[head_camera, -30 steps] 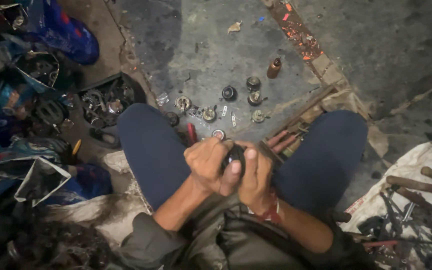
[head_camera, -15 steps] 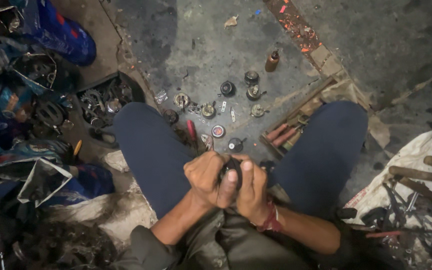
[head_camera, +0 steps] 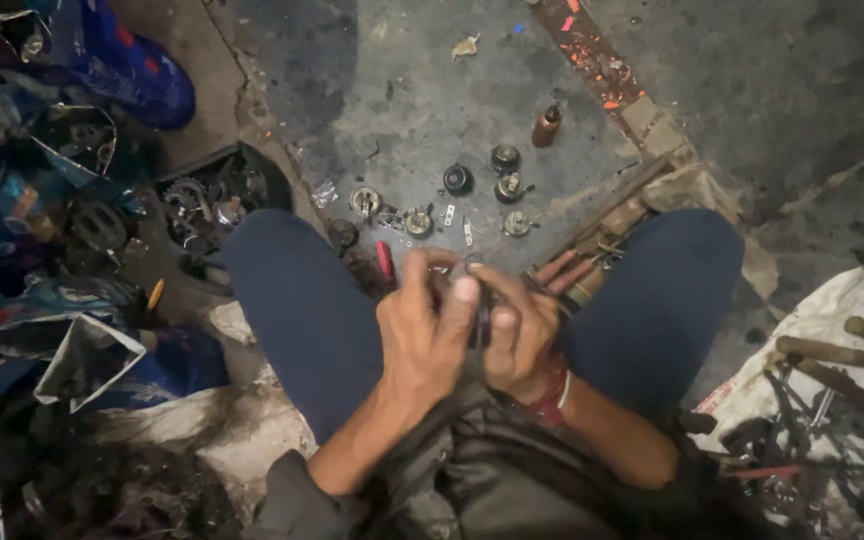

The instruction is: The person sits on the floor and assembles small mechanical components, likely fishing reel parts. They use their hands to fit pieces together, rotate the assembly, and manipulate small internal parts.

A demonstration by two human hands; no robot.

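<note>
- Head view, step in hand: the person sits cross-legged on the concrete floor (head_camera: 432, 90) and works a small dark round part (head_camera: 479, 318), gripped between both hands over the lap. This reads as a fitting or twisting step on that part; its exact kind cannot be told, as the fingers cover most of it.
- Next move, as a judgement: a firm counter-grip from one hand while the other turns or presses.
- Left hand (head_camera: 422, 335): closed around the part from the left, thumb laid over its top.
- Right hand (head_camera: 522, 335): curled tight against the part from the right.
- Surroundings: small round metal components (head_camera: 457, 180) lie scattered on the floor ahead of the knees, a brown bottle (head_camera: 546, 126) beyond them, and a red-handled tool (head_camera: 385, 263) by the left knee.
</note>
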